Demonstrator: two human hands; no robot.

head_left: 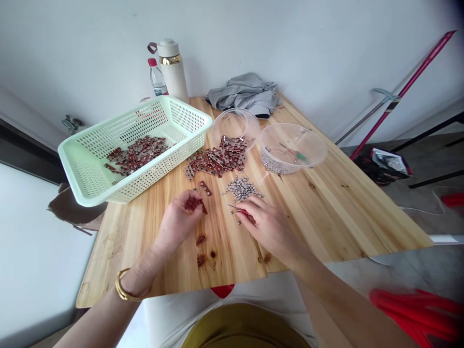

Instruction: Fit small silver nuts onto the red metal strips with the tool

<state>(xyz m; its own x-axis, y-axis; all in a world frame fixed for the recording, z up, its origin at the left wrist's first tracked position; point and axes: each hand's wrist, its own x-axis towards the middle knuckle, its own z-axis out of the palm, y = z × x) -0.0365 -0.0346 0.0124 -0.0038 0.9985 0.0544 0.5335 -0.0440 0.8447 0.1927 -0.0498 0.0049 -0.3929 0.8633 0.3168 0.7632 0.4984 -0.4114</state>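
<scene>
My left hand (182, 211) is closed, its fingertips pinching a small reddish-brown strip (204, 208) with metal pieces set along it. A similar strip (205, 188) lies on the wood just beyond those fingers. In my right hand (266, 222) is a thin metal-tipped tool with a red handle (243, 211), its tip pointing left; the fingers hide most of it. Small silver metal nuts or beads (242, 187) lie in a loose pile just past the right fingertips, with a few strays nearer me. Farther back sits a heap of the reddish-brown strips (221, 157).
A pale green perforated basket (174, 162) holding more strips stands at the left. At the right is a clear round tub (313, 154) with silver pieces and a green-handled tool (300, 156). A clear lid (253, 123), grey cloth (246, 92), white flask (176, 79) and plastic bottle (157, 77) sit behind.
</scene>
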